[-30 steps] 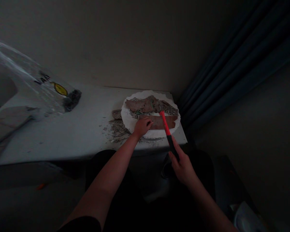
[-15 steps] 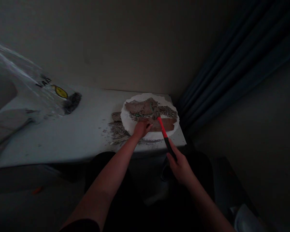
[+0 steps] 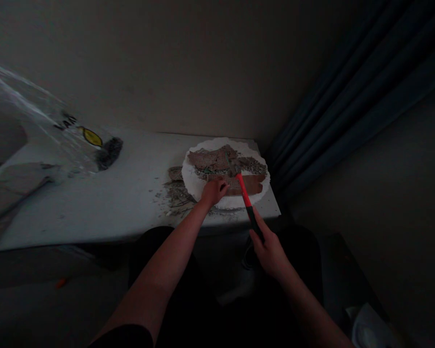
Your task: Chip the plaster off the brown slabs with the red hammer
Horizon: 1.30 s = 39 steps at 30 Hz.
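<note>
Leftward of the hammer [image 3: 244,191], bag lettering [image 3: 65,122] (blurred)

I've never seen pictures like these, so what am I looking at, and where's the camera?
There's no machine: these are a person's two bare hands, all seen from one camera worn on the head, looking forward and down. The right hand grips a hammer. The left hand is at a brown strip; whether it grips anything is unclear. The strip lies on a white mat on a table, with debris left of the mat and a plastic bag further left.
</note>
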{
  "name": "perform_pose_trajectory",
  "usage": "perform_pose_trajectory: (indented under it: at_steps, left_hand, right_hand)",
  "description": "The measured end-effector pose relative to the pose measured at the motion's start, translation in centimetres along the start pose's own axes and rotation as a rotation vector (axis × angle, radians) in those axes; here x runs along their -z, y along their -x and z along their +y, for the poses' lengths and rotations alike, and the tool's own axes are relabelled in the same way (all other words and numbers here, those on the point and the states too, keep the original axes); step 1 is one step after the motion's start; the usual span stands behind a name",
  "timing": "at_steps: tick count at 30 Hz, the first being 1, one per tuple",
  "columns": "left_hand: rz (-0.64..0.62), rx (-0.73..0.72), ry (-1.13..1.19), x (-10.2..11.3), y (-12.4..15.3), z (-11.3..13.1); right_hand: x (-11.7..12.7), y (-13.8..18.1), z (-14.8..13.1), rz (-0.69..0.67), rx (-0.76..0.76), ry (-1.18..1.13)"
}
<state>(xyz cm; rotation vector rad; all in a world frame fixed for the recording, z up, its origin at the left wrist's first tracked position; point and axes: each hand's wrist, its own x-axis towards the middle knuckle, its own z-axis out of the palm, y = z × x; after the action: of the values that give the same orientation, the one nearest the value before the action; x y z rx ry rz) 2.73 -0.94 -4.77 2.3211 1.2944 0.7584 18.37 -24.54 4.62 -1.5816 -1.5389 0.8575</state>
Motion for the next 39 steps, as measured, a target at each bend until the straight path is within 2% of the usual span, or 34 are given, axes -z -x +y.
perform_pose_trajectory:
  at_steps: [3, 7, 12, 15, 22, 27, 32, 35, 39]
  left_hand:
    - [-0.034, 0.036, -0.030, 0.2, 0.0, 0.2]
    - [-0.037, -0.010, -0.007, 0.4, 0.0, 0.2]
    - [-0.053, 0.030, -0.059, 0.3, 0.1, 0.3]
    - [-0.048, 0.035, -0.031, 0.2, 0.2, 0.3]
    - [0.020, 0.034, 0.075, 0.2, 0.3, 0.0]
    - [0.067, 0.091, 0.194, 0.4, 0.6, 0.0]
    - [0.124, 0.059, 0.246, 0.4, 0.4, -0.2]
    - [0.133, 0.076, 0.283, 0.3, 0.4, -0.3]
    - [0.136, 0.089, 0.311, 0.2, 0.4, -0.2]
  right_hand:
    - [-0.2, 0.1, 0.0, 0.007, -0.003, 0.000]
    - [-0.5, 0.2, 0.0, 0.063, -0.019, -0.011]
    - [-0.7, 0.2, 0.7, 0.016, -0.030, -0.034]
    - [-0.5, 0.3, 0.9, 0.048, -0.022, -0.025]
    - [-1.2, 0.4, 1.6, -0.009, -0.006, -0.026]
    - [-1.2, 0.5, 1.7, -0.009, -0.030, -0.012]
    - [-1.2, 0.4, 2.0, -0.010, -0.024, 0.002]
    - [-1.2, 0.4, 2.1, 0.018, -0.040, 0.003]
    - [-1.6, 0.6, 2.4, -0.032, -0.044, 0.015]
